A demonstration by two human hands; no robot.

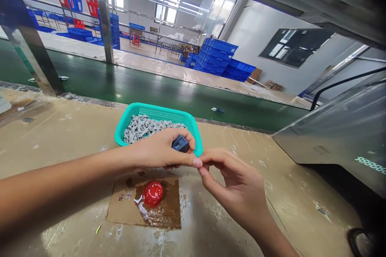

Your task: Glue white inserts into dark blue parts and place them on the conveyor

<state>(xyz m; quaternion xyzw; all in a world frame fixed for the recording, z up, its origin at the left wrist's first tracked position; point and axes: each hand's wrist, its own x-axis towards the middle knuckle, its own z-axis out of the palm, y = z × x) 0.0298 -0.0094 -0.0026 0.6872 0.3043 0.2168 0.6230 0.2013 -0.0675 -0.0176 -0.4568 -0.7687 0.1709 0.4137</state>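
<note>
My left hand (169, 148) is curled round a dark blue plastic part (180, 143), held in the palm. Its thumb and a finger meet the fingertips of my right hand (232, 180), which is pinched; anything between those fingertips is too small or hidden to name. Behind my left hand stands a turquoise basket (197, 138) with many small grey plastic pieces (141, 126). Below the hands, a glossy red round object (152, 194) sits on a wet piece of brown cardboard (120, 213).
Beyond the worktable (75, 128) runs a green conveyor belt (144, 84) with a small dark part (217, 110) on it. A metal post (36, 52) rises at left, and a metal housing (340, 128) stands at right. Blue crates (215, 56) are stacked farther back.
</note>
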